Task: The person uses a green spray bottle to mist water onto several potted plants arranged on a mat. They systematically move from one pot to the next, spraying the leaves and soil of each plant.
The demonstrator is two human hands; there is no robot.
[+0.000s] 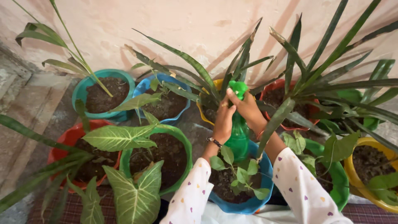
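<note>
**Both hands on green spray bottle above the pots**

Left hand (pixel 224 117) wrapped around the bottle (pixel 238 132) neck, fingers closed on it; beaded bracelet (pixel 214 142) on that wrist. Right hand (pixel 248 108) gripping from the other side, fingers curled at the green nozzle (pixel 238 88) on top. Bottle upright between the hands, over the blue pot (pixel 257 199) with a small leafy plant (pixel 238 170), just below the wrists. Green pot (pixel 182 145) with big veined leaves left of the left hand. Yellow pot (pixel 203 112) just beyond the hands, red pot (pixel 275 87) right of them. Sleeves white with small hearts.
</note>
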